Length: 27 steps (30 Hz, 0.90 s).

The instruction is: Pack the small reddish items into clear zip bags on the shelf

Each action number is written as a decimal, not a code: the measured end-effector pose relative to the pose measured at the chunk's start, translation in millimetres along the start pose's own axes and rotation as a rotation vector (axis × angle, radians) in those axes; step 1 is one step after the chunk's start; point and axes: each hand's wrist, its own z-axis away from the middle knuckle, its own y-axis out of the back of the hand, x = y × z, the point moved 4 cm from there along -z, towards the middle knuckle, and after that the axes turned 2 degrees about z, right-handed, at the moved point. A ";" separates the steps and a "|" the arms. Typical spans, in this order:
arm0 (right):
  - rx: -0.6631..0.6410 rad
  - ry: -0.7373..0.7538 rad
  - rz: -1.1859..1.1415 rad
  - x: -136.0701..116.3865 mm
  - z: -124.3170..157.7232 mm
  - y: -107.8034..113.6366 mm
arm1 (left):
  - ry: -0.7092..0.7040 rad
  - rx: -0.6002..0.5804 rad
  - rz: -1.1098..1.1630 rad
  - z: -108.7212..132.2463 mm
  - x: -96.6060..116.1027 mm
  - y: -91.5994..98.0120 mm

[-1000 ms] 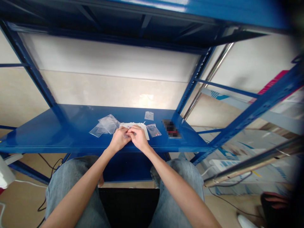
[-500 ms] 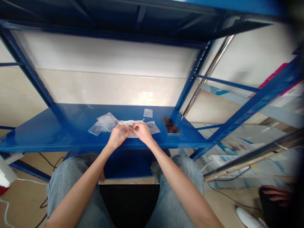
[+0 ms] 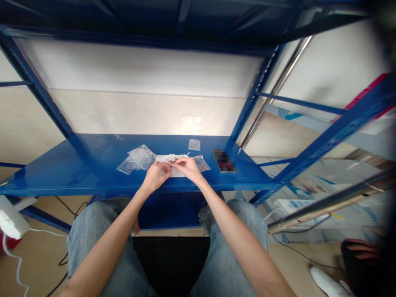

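Note:
A crumpled white cloth or paper (image 3: 178, 173) lies near the front edge of the blue shelf (image 3: 95, 161). Over its left part my left hand (image 3: 155, 177) is closed, with a small roundish clear shape at its fingers that I cannot identify. My right hand (image 3: 189, 168) pinches over the cloth's right side, its fingertips close to those of the left. Small brownish bits show between the hands, too tiny to name. Partly under the right hand, a clear zip bag (image 3: 202, 164) has small reddish pieces in it.
Several clear plastic bags (image 3: 139, 157) overlap left of the hands. One small clear bag (image 3: 194, 144) lies farther back. A blurred-out dark object (image 3: 224, 161) is at the right. Blue uprights (image 3: 258, 95) frame the shelf. Another person's shoe (image 3: 328, 280) shows at lower right.
My right hand has shifted slightly right, widening the gap between the hands a little. The whole view has also shifted slightly.

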 end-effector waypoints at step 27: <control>-0.118 0.099 -0.129 -26.6 9.0 -17.3 | -0.019 -0.025 0.009 -0.7 -2.1 -0.6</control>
